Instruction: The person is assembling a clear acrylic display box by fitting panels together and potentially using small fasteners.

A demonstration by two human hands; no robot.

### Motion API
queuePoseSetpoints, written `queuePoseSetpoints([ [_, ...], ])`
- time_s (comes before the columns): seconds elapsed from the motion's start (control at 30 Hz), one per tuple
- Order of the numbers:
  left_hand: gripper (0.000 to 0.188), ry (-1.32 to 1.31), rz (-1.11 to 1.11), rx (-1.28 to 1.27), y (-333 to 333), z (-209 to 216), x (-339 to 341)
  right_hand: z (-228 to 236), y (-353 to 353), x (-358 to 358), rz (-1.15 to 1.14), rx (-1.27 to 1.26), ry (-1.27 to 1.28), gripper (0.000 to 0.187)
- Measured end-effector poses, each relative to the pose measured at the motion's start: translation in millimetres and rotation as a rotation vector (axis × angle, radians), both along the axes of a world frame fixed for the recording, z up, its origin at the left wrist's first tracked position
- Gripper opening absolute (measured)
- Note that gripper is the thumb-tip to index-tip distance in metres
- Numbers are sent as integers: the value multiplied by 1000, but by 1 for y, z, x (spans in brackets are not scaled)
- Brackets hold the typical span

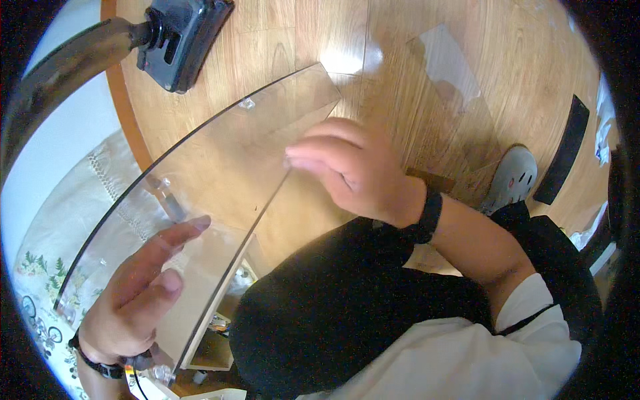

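Note:
A large clear plastic panel (pixel 220 153) with dark edges slants across the left and middle of the view. Small clear knobs or pegs sit along its borders. At its right edge, my right hand (pixel 357 170) is closed, thumb and fingertips pinching the rim. My left hand (pixel 140 293) is over the panel's near left part, index finger stretched out and thumb apart. Its other fingers are partly hidden, and I cannot tell if it touches the panel. Both wrists wear dark bands.
A floor-cleaner head (pixel 183 47) on a dark tube stands at the far left. White embroidered cloth (pixel 50 247) covers the left side. A grey clog (pixel 513 177) and a black strip (pixel 563 150) lie right on the wooden floor (pixel 280 40). Below the panel is a pale open-sided unit (pixel 210 350).

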State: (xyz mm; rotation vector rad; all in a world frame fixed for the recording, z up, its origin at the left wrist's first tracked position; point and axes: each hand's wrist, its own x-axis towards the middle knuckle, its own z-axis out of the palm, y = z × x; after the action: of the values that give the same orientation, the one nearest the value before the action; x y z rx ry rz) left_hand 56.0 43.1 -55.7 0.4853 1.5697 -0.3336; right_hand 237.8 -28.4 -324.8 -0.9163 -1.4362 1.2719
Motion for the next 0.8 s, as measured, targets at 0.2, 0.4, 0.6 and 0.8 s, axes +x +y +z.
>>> queuePoseSetpoints([
  [0.2, 61, -21, -437, 108, 5, -20, -3, 3, -10, -7, -102, -38, 122, 28],
  [0.4, 52, -86, -641, 153, 15, -12, 5, -3, -8, -4, -122, 15, 161, 27],
  [0.6, 42, -33, -783, 248, 17, -40, 11, -7, -11, -10, -169, 3, 168, 26],
  [0.8, 38, 58, -788, 388, 0, -46, 22, -8, -22, -16, -215, -43, 182, 28],
])
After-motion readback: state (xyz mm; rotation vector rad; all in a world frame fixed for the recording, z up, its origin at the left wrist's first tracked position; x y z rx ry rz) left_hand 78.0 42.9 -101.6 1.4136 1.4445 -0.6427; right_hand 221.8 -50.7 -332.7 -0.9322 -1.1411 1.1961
